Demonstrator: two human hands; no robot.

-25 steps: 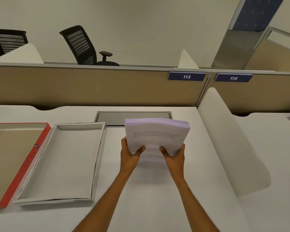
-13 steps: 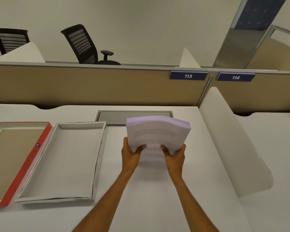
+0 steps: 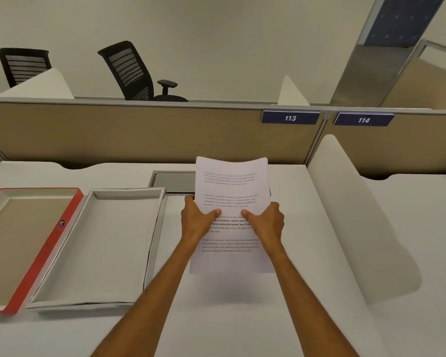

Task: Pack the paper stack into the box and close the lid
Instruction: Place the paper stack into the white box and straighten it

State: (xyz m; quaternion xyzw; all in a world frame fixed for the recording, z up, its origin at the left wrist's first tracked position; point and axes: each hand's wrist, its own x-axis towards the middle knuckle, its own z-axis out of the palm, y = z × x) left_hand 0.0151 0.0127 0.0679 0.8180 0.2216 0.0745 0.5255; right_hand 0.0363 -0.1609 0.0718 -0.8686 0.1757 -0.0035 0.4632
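paper stack (image 3: 231,191) tipped upright | left hand (image 3: 197,220), right hand (image 3: 267,221) clasping it | white desk (image 3: 242,318)

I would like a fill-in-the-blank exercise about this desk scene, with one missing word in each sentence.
1. The paper stack is held by ____ hands.
2. The rim of the lid is ____ in colour.
3. The white box lies to the ____ of the left hand.
4. The sign nearest above the paper reads ____.

Missing words: both; red; left; 113
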